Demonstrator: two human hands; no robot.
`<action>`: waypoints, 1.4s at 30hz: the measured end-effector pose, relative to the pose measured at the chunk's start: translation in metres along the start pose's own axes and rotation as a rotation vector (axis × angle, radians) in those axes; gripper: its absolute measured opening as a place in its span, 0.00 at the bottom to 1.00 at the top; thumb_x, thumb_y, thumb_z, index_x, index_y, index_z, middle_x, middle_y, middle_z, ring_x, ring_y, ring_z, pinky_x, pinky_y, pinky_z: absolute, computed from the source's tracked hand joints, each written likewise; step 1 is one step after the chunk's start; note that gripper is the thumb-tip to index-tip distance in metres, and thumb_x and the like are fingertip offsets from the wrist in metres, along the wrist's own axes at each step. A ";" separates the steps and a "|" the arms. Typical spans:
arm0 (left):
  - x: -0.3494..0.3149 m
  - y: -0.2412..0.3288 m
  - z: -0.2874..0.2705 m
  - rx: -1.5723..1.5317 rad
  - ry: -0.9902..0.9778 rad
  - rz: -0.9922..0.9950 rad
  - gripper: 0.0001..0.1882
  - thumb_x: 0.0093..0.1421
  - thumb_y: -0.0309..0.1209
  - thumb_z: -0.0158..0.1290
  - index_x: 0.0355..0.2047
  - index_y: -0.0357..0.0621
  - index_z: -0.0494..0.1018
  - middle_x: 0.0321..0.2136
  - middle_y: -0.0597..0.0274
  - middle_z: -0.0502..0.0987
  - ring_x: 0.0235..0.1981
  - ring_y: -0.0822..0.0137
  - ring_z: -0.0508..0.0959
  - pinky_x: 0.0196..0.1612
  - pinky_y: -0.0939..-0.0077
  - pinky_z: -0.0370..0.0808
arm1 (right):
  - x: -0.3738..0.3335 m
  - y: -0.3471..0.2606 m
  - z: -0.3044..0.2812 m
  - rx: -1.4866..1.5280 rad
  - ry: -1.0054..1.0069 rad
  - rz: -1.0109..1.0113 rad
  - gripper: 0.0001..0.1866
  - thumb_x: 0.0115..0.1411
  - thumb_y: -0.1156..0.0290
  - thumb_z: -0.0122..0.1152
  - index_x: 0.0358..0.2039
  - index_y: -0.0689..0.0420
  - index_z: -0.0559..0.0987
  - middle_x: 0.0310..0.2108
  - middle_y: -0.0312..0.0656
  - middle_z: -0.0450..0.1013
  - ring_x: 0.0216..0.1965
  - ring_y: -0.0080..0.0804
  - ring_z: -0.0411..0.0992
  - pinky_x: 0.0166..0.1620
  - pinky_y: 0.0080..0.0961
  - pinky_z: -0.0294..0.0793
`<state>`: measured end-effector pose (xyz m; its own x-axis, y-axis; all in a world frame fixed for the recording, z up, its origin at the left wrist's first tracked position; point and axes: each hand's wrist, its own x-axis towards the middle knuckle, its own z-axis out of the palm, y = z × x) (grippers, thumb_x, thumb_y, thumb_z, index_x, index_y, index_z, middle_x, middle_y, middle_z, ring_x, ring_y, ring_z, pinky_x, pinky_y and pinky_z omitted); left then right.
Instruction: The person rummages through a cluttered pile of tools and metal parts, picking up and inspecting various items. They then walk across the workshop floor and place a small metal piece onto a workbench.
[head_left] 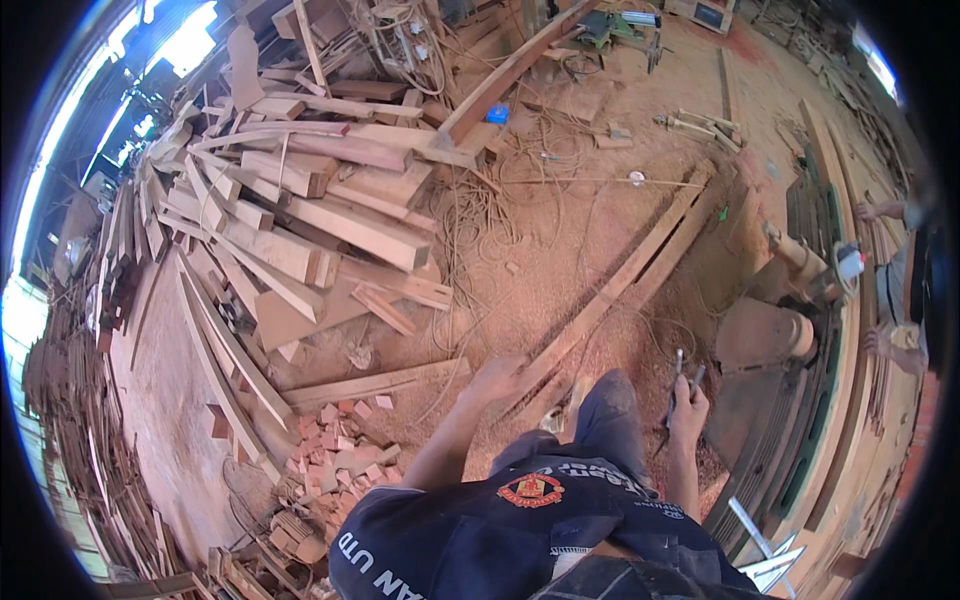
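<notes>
A long wooden beam [620, 285], dusted with sawdust and split by a dark lengthwise gap, runs from near my legs toward the far right. At its near end my left hand [497, 380] is closed on the edge, with the fingertips only partly visible. My right hand [688, 408], beside my right knee, is closed around a slim tool with two metal prongs [680, 362] pointing up and away. The tool's exact kind cannot be made out. My right hand is apart from the beam.
Stacked timber [340, 225] fills the left, with reddish offcuts [335, 445] nearer me. Tangled cord [485, 220] lies on the sawdust-covered floor. On the right stands a long machine bed [810, 440]; another person's hands [895, 345] are beyond it. A blue box [497, 114] sits farther off.
</notes>
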<state>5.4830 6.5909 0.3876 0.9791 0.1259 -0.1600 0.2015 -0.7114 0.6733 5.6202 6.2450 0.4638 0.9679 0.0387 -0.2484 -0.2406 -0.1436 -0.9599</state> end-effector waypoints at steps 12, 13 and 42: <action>0.392 0.048 -0.087 0.087 -0.238 0.279 0.19 0.63 0.44 0.52 0.43 0.41 0.75 0.39 0.45 0.78 0.43 0.43 0.78 0.46 0.51 0.74 | 0.252 -0.068 0.096 -0.264 -0.040 0.023 0.11 0.64 0.69 0.62 0.28 0.60 0.76 0.15 0.29 0.66 0.13 0.15 0.61 0.15 0.19 0.59; 0.411 0.043 -0.097 0.053 -0.188 0.269 0.18 0.63 0.44 0.52 0.42 0.41 0.75 0.38 0.45 0.78 0.43 0.44 0.79 0.45 0.51 0.75 | 0.273 -0.081 0.106 -0.203 -0.066 0.029 0.11 0.65 0.69 0.61 0.28 0.60 0.75 0.15 0.29 0.66 0.13 0.15 0.61 0.15 0.19 0.59; 0.710 -0.142 -0.488 -0.222 0.616 -0.213 0.16 0.66 0.37 0.54 0.47 0.37 0.76 0.28 0.54 0.80 0.32 0.71 0.78 0.38 0.70 0.75 | 0.671 -0.244 0.555 0.167 -0.729 0.156 0.16 0.66 0.61 0.63 0.24 0.56 0.75 0.17 0.28 0.67 0.12 0.16 0.63 0.15 0.17 0.60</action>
<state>6.1639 7.1183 0.5306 0.7422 0.6640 0.0907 0.3278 -0.4778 0.8150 6.2875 6.8551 0.4591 0.6424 0.6818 -0.3499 -0.4344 -0.0522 -0.8992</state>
